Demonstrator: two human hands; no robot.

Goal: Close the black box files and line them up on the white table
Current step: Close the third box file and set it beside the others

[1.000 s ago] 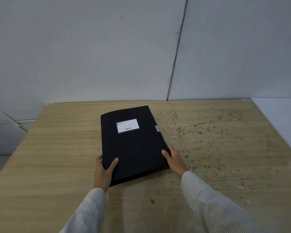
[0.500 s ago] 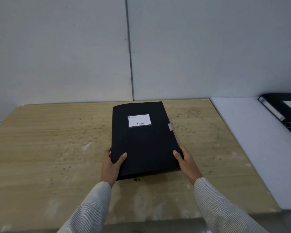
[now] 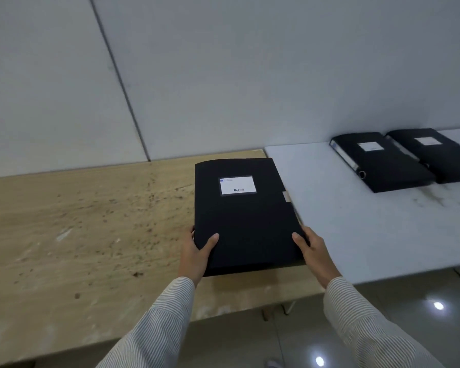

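Observation:
A closed black box file (image 3: 246, 216) with a white label is held flat over the right end of the wooden table, its right edge reaching the seam with the white table (image 3: 356, 229). My left hand (image 3: 197, 254) grips its near left corner, thumb on top. My right hand (image 3: 315, 251) grips the near right corner the same way. Two more closed black box files lie side by side at the back of the white table: one (image 3: 380, 160) on the left, the other (image 3: 436, 154) touching it on the right, partly cut off by the frame.
The wooden table (image 3: 77, 235) stretches to the left, stained and speckled. A grey panelled wall stands behind both tables. Glossy floor tiles (image 3: 409, 328) show below the tables' front edges. The white table has bare surface between the held file and the two resting files.
Both hands have carried the box file rightward along the wooden table to the white table's edge. The view has swung right, bringing the second resting file into sight.

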